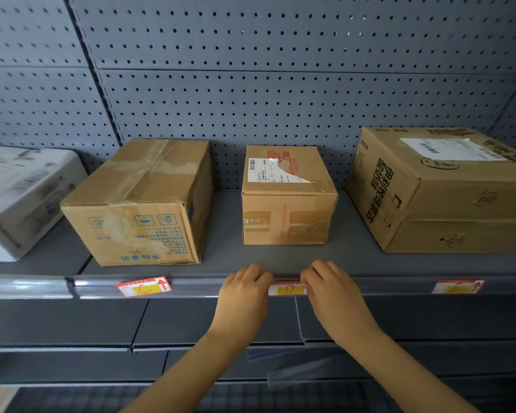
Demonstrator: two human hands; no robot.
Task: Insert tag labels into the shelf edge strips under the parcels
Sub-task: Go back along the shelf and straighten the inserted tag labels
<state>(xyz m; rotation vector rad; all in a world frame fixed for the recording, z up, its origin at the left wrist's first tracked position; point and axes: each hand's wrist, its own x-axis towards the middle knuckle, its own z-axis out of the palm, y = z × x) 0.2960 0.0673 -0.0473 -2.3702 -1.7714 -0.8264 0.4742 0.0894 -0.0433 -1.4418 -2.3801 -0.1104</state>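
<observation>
A red, white and yellow tag label (286,289) sits in the clear shelf edge strip (197,286) below the small middle parcel (286,201). My left hand (245,290) presses on the label's left end and my right hand (328,289) on its right end, fingertips on the strip. A second label (144,286) lies tilted in the strip under the left cardboard parcel (143,204). A third label (457,286) sits in the strip under the big right parcel (441,189).
A white box (21,198) stands at the far left of the shelf. Grey pegboard (280,84) backs the shelf. Lower grey shelves (72,323) lie below, with loose clear strips (295,365) between my forearms.
</observation>
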